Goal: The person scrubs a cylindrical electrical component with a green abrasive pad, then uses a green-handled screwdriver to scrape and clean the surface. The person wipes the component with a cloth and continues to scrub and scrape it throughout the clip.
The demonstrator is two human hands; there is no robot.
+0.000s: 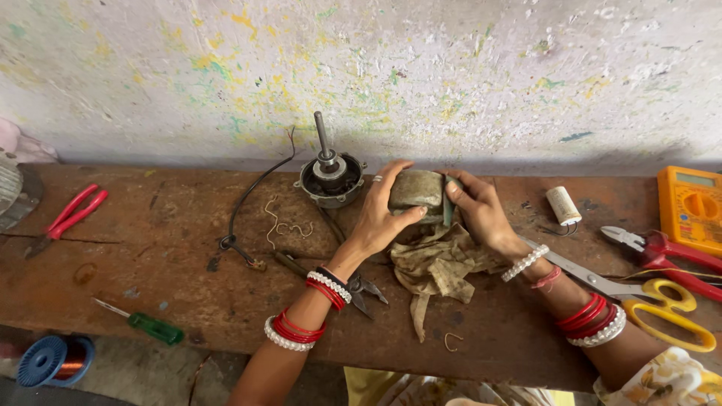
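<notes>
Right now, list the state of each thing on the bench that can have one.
Left hand: fingers closed on the block.
Right hand: fingers closed on the block.
Block: held above the rag, off the bench.
Rag: crumpled, lying under the hands.
Motor: shaft upright, cover off.
Red pliers: lying flat, handles apart.
Scissors: lying flat, blades closed.
Screwdriver: lying flat, untouched.

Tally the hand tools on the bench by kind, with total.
Red-handled pliers: 2, one far left, one far right
Scissors, yellow handles: 1
Screwdriver, green handle: 1
Small dark pliers under the left hand's wrist: 1
Total: 5
Not counted: yellow multimeter, motor.
</notes>
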